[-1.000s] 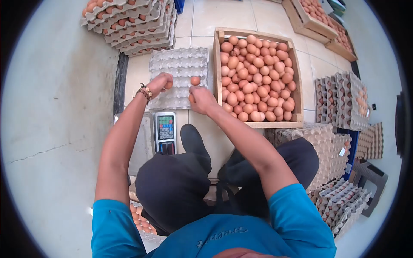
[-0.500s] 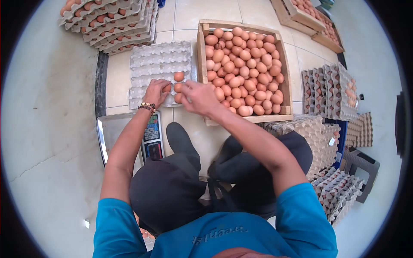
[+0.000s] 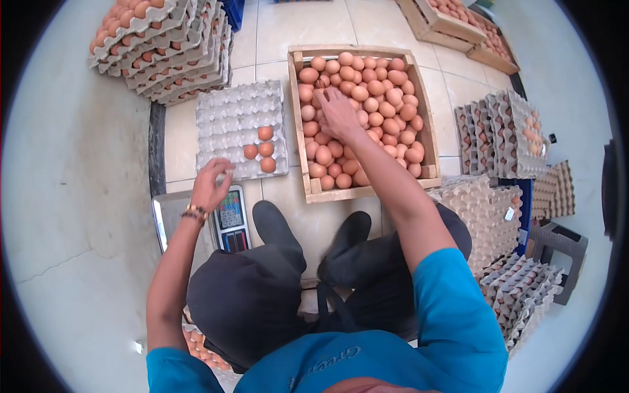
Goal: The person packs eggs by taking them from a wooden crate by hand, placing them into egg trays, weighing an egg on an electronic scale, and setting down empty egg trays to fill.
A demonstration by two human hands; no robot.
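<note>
A wooden crate (image 3: 429, 131) full of brown eggs (image 3: 375, 119) stands on the floor ahead of me. My right hand (image 3: 339, 114) is over the crate's left half, fingers spread and touching the eggs; the fingertips are partly hidden among them. Left of the crate lies a grey cardboard egg tray (image 3: 229, 111). Several eggs (image 3: 266, 149) sit in its cups near the right front corner. Beside the tray's front left corner is my left hand (image 3: 212, 183), fingers loosely stretched, with nothing visible in it.
A digital scale (image 3: 229, 213) stands below my left hand. Stacked egg trays rise at the far left (image 3: 170, 52), the right (image 3: 501, 134) and the lower right (image 3: 517, 295). More egg crates (image 3: 445, 29) stand at the far right. A grey stool (image 3: 565, 252) is at right.
My right hand has moved from the tray to the eggs in the crate. My left hand has drawn back toward the lower left, off the tray's eggs. The view has shifted slightly.
</note>
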